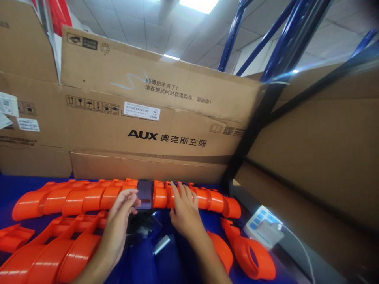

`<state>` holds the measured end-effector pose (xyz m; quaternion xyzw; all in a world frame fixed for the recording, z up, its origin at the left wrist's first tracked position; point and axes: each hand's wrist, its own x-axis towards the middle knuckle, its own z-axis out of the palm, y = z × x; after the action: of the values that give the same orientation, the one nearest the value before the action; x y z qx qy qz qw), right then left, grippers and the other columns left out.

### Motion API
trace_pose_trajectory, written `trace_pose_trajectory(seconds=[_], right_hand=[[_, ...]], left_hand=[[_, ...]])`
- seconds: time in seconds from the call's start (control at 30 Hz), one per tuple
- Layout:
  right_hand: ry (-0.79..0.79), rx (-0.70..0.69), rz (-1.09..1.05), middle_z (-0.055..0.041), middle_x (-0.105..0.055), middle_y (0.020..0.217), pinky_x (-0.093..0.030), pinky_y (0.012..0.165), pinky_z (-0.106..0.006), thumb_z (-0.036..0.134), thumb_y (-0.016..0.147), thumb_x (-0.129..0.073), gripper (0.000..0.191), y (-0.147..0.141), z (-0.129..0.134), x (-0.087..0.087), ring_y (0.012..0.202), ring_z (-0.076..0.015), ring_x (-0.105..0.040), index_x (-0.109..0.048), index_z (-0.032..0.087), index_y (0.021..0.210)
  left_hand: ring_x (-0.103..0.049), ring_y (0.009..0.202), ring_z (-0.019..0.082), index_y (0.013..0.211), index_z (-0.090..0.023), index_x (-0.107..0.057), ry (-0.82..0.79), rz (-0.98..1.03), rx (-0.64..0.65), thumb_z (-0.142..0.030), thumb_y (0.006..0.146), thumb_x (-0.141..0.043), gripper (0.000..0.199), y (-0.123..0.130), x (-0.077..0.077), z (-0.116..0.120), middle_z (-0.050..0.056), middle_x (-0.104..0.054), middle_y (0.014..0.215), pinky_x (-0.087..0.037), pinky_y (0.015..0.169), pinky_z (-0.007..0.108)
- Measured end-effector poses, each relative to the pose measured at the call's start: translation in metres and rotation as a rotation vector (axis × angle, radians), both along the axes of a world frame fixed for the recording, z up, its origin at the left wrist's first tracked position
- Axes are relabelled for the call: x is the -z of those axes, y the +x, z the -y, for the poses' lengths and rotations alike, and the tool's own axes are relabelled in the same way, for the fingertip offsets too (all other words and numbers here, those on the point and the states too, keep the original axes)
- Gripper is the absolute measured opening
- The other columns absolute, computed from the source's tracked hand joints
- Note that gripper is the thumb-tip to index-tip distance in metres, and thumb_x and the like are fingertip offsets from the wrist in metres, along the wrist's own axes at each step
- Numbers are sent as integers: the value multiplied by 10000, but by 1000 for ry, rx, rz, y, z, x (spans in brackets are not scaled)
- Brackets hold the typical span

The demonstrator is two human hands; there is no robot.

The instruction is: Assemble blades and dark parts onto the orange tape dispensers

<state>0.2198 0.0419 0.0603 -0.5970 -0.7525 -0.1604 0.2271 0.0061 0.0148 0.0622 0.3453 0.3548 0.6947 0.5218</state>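
A long row of curved orange plastic pieces lies across the blue surface, close to the cardboard. A dark rectangular object like a phone stands in the row. My left hand is at its left edge, fingers bent together; whether they grip it is unclear. My right hand rests with fingers spread on the orange pieces to the right of the dark object. Between my forearms lie small dark items and a silver cylinder. More orange pieces lie in a nearer row at the left.
Large printed cardboard stands behind the row. A dark blue metal rack post rises at the right. A white power strip with a plug and cable lies at the right, near loose orange pieces.
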Motion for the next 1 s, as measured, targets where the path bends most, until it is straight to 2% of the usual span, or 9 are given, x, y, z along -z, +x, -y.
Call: trace_pose_trajectory(seconds=[0.1,0.2,0.33,0.43,0.8,1.0], right_hand=[[1,5,10,-186,-585,1442,-274,1158,-568,58,747,-588,841,3,-6,6,1384,-385,-445,-393,174,1557],[-15,22,29,-160,-620,1405,-244,1172,-584,25,730,-603,800,3,-11,8,1357,-385,-466,-468,198,1499],[-6,19,39,-145,-635,1383,-203,1184,-620,44,745,-636,711,4,-12,6,1343,-385,-471,-532,211,1428],[26,13,28,-150,-635,1379,-232,1178,-609,63,760,-649,687,5,-10,2,1336,-384,-476,-538,209,1422],[208,-79,-130,-153,-503,1509,-380,1137,-550,128,911,-501,674,1,8,-29,1388,-345,-449,-368,212,1567],[331,-246,-164,-177,-457,1509,-406,1142,-591,222,972,-536,642,-1,24,-44,1433,-369,-414,-326,224,1579]], left_hand=[[-604,913,210,1067,-235,-700,7,3,13,-457,867,-721,299,1,-1,1,24,-673,932,-445,775,306],[-603,910,212,1072,-232,-695,7,7,20,-463,883,-701,299,1,-3,3,26,-671,916,-445,780,311],[-605,900,209,1067,-227,-702,8,-8,24,-466,890,-694,298,1,-2,2,27,-677,909,-442,775,305],[-610,875,206,1045,-226,-714,9,-9,24,-473,867,-716,305,0,0,0,26,-686,897,-440,749,299],[-617,837,210,988,-222,-740,2,-60,25,-492,842,-737,307,2,2,2,37,-701,870,-454,751,305],[-645,929,231,1028,-246,-762,-5,-166,-37,-495,829,-752,319,2,3,0,42,-734,934,-461,819,307]])
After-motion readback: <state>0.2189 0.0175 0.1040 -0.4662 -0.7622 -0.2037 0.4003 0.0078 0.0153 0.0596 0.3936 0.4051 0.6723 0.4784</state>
